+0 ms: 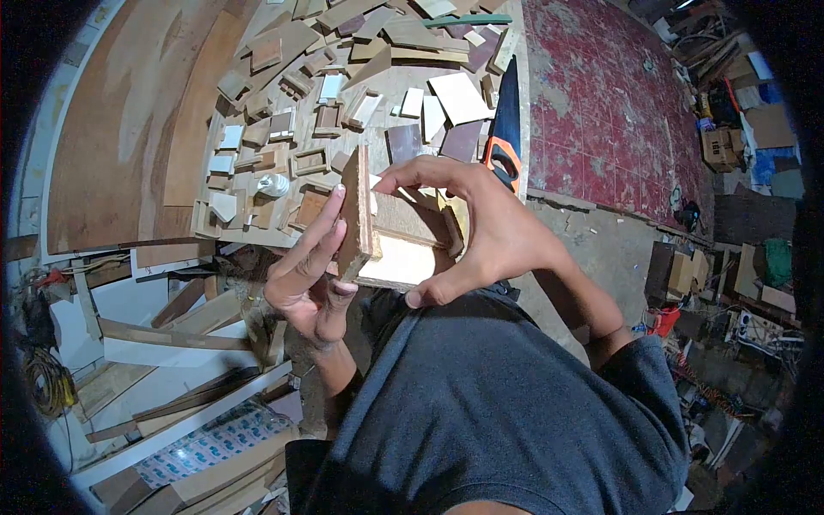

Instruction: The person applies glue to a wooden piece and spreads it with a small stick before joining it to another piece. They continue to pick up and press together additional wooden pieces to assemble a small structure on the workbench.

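Note:
A small wooden box-like piece (399,257) made of plywood parts is held up in front of the dark shirt, between both hands. My left hand (311,266) presses its fingers against the tall outer board on the left side. My right hand (493,232) curls around the right side, with its thumb at the lower edge and the index finger along the top. Inside the piece, a brown panel and a pale, brightly lit panel show. Part of its right end is hidden by my right hand.
Beyond the hands, a worktable (378,133) bears many wood offcuts and small wooden assemblies. A handsaw (505,129) with an orange handle lies at its right edge. A round container (273,184) stands among the pieces. Boards (163,343) are stacked at lower left.

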Demonstrator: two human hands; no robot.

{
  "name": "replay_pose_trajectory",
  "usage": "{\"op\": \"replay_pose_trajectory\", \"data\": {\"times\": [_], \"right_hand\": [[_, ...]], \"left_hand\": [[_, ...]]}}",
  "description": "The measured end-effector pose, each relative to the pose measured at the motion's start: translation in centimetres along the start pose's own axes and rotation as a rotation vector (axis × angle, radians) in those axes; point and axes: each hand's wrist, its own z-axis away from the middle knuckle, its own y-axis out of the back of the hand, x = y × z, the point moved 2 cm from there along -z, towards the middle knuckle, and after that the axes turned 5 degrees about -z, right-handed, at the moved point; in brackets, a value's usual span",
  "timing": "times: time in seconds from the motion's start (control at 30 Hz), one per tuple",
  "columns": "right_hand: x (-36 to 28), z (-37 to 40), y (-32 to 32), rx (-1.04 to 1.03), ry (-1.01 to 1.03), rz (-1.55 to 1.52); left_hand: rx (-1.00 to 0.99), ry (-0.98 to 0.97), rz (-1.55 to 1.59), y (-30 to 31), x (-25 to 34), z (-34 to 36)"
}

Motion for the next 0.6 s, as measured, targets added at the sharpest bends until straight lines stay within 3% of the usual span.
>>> {"op": "replay_pose_trajectory", "data": {"times": [0.33, 0.4, 0.47, 0.6], "right_hand": [[-0.3, 0.2, 0.2, -0.048, -0.071, 0.024], [-0.2, 0.2, 0.1, 0.057, 0.01, 0.035], [-0.6, 0.3, 0.1, 0.075, 0.056, 0.108], [-1.2, 0.6, 0.0, 0.131, 0.149, 0.269]], "left_hand": [[0.005, -0.02, 0.005, -0.8, 0.6, -0.4], [0.012, -0.036, 0.017, -0.8, 0.8, -0.5], [-0.017, 0.089, 0.07, -0.2, 0.6, 0.0], [0.006, 0.051, 0.018, -0.3, 0.2, 0.3]]}}
